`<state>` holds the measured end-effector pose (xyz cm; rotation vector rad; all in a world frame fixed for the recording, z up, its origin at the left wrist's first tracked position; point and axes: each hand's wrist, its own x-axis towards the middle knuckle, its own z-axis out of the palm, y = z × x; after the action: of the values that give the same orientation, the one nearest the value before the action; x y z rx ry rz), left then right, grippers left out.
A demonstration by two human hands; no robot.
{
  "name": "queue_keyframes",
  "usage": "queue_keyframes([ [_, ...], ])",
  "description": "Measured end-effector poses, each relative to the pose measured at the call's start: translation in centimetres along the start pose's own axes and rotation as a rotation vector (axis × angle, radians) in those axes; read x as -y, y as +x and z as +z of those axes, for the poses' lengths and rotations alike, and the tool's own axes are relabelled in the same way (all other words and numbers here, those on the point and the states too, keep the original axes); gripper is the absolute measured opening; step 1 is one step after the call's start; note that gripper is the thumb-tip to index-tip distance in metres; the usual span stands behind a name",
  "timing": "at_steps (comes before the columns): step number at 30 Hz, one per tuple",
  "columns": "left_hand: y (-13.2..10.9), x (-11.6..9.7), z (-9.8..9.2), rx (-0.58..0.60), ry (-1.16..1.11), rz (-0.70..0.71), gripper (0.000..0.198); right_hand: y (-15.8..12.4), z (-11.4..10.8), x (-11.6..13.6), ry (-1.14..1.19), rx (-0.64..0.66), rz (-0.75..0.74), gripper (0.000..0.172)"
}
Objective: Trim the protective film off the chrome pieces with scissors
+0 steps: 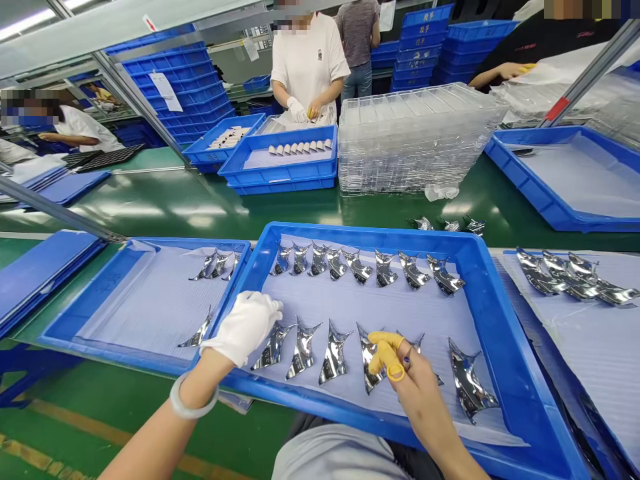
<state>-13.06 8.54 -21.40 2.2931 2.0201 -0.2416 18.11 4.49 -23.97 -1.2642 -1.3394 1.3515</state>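
Observation:
A blue tray [385, 430] lined with thin white sheeting lies before me, holding two rows of curved, mirror-like chrome parts with pointed corners. My left hand [247, 330], in a white glove, is over the tray's left side. Its fingers are curled closed beside the leftmost chrome part [274, 347] of the near row; what they hold, if anything, is hidden. Yellow finger cots cover fingertips of my right hand [407, 373]. Those fingers are bent together at the upper right of a chrome part [367, 360] in the near row, partly covering it. Behind this hand another part shows only partly.
On the left, a second blue tray [65, 327] holds several chrome parts. More lie on a sheeted stack [590, 333] at right and on the green bench [300, 210]. Clear plastic trays [410, 147] stand stacked beyond. A co-worker [310, 73] works across the bench.

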Motion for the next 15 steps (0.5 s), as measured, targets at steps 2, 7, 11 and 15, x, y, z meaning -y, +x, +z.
queue_keyframes([
  [2, 0.0, -1.0, 0.6, 0.032, -0.037, 0.042, 0.017, -0.1, 0.1, -0.2, -0.007, 0.018, 0.012, 0.040],
  [7, 0.1, -1.1, 0.4, -0.025, -0.148, 0.037, 0.021, -0.3, 0.0, 0.2, -0.008, 0.053, 0.038, 0.036],
  [11, -0.8, -0.9, -1.8, -0.184, -0.320, -0.001, 0.024, 0.0, 0.4, 1.3, 0.024, 0.090, 0.074, 0.035],
  [15, -2.2, -4.9, -3.2, -0.366, -0.962, -0.080, 0.033, 0.1, 1.5, 2.6, 0.087, 0.123, 0.088, 0.033],
])
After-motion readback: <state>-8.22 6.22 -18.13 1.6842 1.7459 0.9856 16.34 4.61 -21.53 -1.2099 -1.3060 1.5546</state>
